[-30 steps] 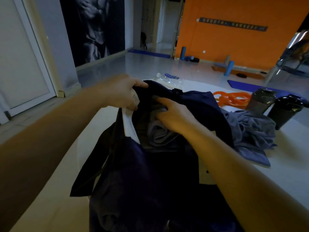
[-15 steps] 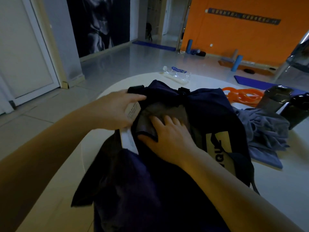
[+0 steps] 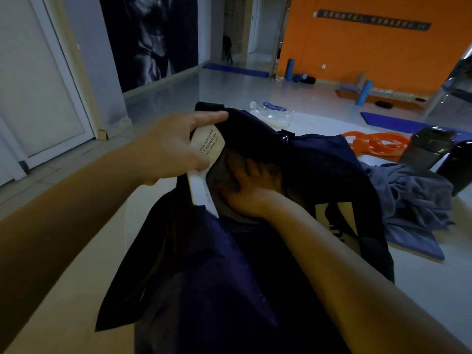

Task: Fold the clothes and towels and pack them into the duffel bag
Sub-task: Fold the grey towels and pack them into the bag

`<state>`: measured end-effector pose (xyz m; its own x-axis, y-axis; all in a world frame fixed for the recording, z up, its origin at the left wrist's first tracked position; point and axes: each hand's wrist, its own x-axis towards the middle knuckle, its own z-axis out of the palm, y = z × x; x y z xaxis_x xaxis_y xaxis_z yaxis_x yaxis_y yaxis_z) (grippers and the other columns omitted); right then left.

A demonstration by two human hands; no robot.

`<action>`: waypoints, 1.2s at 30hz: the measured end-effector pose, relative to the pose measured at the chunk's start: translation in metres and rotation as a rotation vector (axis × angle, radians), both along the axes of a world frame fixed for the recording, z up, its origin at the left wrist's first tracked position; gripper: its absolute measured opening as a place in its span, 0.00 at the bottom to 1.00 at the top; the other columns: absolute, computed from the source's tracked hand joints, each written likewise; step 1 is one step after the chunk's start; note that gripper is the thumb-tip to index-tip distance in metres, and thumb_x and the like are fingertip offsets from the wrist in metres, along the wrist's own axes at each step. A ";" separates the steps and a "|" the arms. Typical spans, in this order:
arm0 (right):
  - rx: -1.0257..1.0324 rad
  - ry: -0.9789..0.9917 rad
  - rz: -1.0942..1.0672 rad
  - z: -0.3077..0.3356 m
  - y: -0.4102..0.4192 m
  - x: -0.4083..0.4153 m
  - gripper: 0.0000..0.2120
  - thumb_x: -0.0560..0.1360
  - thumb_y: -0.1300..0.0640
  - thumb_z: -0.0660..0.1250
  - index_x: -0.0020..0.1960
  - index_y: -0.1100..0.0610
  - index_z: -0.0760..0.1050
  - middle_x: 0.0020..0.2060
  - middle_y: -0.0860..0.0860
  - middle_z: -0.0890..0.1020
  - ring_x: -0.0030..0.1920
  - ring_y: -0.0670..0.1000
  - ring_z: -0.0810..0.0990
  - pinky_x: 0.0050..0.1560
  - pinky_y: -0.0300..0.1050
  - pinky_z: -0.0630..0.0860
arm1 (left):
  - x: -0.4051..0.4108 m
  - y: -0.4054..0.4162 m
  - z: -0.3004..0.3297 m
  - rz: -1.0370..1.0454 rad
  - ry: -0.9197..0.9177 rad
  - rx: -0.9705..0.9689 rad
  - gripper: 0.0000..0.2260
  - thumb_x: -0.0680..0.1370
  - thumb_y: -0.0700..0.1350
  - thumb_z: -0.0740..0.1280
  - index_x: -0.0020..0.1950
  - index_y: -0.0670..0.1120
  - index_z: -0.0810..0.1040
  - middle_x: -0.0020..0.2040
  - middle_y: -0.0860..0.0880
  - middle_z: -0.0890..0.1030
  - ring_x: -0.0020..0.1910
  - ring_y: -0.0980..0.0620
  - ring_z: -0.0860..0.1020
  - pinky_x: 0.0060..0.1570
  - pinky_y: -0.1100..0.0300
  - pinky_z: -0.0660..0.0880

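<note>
A dark navy duffel bag [image 3: 319,159] lies open on the white table [image 3: 421,290] in front of me. My left hand [image 3: 176,146] grips the bag's left rim and a white label [image 3: 208,144] there, holding the mouth open. Inside the mouth my right hand [image 3: 249,185] presses flat with spread fingers on a grey folded cloth [image 3: 219,172]; the fingertips are in shadow under the bag's upper edge. A crumpled grey-blue towel [image 3: 413,200] lies loose on the table to the right of the bag.
Behind the bag lies a clear plastic water bottle [image 3: 270,112]. Orange resistance bands [image 3: 375,145] and two dark shaker bottles [image 3: 431,146] stand at the right. The table's left edge drops to a tiled floor.
My right hand has pushed the grey cloth deeper into the bag, and its fingers now lie under the upper edge. My left hand keeps its hold on the rim.
</note>
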<state>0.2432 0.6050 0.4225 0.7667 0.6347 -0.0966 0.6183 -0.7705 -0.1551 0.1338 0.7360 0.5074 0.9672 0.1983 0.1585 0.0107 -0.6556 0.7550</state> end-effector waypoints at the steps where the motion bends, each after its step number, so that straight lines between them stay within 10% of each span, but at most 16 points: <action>1: -0.041 0.031 0.040 -0.003 0.001 0.001 0.35 0.77 0.34 0.51 0.76 0.41 0.38 0.78 0.52 0.44 0.76 0.58 0.43 0.73 0.63 0.42 | 0.000 0.003 0.003 -0.002 0.004 -0.012 0.37 0.71 0.28 0.68 0.68 0.64 0.68 0.49 0.38 0.79 0.44 0.35 0.77 0.42 0.48 0.75; 8: -0.231 0.046 0.094 -0.003 0.008 -0.005 0.38 0.76 0.32 0.50 0.77 0.44 0.36 0.77 0.54 0.41 0.76 0.59 0.40 0.73 0.59 0.39 | -0.004 0.000 0.005 -0.051 0.087 0.049 0.38 0.69 0.33 0.71 0.68 0.68 0.68 0.47 0.36 0.79 0.45 0.30 0.78 0.42 0.32 0.75; 27: -0.231 -0.076 0.195 -0.006 -0.015 -0.046 0.30 0.80 0.41 0.51 0.78 0.45 0.43 0.77 0.56 0.43 0.76 0.61 0.40 0.72 0.67 0.39 | -0.035 -0.007 -0.034 -0.021 0.105 -0.446 0.34 0.65 0.36 0.72 0.63 0.65 0.71 0.59 0.47 0.74 0.42 0.51 0.84 0.34 0.59 0.80; 33: 0.047 -0.070 0.199 0.000 -0.082 -0.084 0.28 0.81 0.44 0.51 0.77 0.46 0.45 0.78 0.50 0.45 0.77 0.53 0.48 0.73 0.51 0.55 | -0.047 0.005 -0.038 0.013 0.097 -0.358 0.33 0.68 0.36 0.72 0.64 0.66 0.71 0.56 0.50 0.78 0.43 0.51 0.83 0.34 0.61 0.80; 36: 0.020 -0.052 0.213 -0.012 -0.095 -0.094 0.31 0.82 0.45 0.51 0.77 0.47 0.37 0.77 0.48 0.37 0.76 0.49 0.39 0.74 0.46 0.46 | -0.046 0.006 -0.042 0.118 0.076 -0.091 0.31 0.73 0.33 0.69 0.65 0.66 0.70 0.56 0.54 0.75 0.45 0.53 0.79 0.36 0.68 0.74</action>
